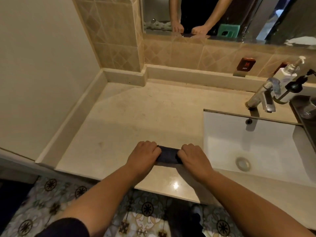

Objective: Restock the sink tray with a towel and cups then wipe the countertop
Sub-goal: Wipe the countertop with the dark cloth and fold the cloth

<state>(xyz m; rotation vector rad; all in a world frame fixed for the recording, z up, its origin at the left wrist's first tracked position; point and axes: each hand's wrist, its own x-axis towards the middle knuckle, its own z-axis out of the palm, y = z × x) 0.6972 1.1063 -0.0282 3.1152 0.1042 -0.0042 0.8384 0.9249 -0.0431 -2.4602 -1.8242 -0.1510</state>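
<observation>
A small dark blue towel lies folded on the beige countertop, near its front edge. My left hand grips its left end and my right hand grips its right end, fingers curled over the cloth. Only the middle strip of the towel shows between my hands. A dark tray sits at the right edge behind the sink, with a clear glass cup on it.
A white rectangular sink with a chrome faucet is to the right. Two pump bottles stand behind the faucet. A mirror on the tiled wall reflects my hands. A patterned floor lies below the counter edge.
</observation>
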